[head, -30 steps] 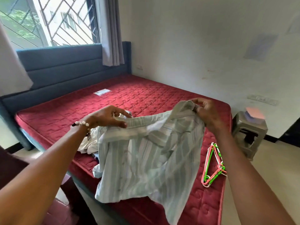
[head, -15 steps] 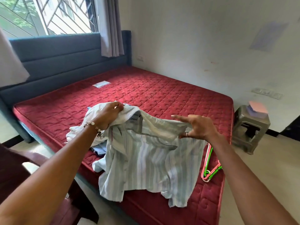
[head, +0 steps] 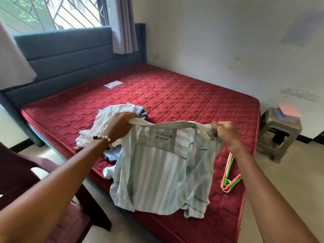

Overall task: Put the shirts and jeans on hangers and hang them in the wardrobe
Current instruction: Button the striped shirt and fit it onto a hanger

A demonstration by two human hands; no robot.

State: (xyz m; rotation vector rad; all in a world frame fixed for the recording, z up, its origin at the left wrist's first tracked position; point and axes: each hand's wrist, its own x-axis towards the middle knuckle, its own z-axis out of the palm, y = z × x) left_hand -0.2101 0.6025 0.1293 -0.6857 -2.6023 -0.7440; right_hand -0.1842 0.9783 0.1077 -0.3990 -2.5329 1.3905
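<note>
A pale green and white striped shirt [head: 163, 172] hangs spread out above the near edge of the red mattress [head: 175, 95], its inner collar label facing me. My left hand [head: 119, 126] grips the shirt's left shoulder and my right hand [head: 226, 132] pinches its right shoulder. Behind my left hand lies a heap of other clothes [head: 103, 123], white and light blue. A few plastic hangers [head: 230, 174], pink, green and white, lie on the mattress to the right of the shirt, under my right forearm.
A grey plastic stool [head: 278, 135] with pink and purple pads on top stands right of the bed. A dark red chair [head: 35, 181] is at my lower left. A blue headboard [head: 70, 50], a window and curtains are behind. No wardrobe is in view.
My right hand, open half a second ago, has closed on the shirt's right shoulder. Both hands have pulled the shirt out flat by its shoulders, and the label now faces me.
</note>
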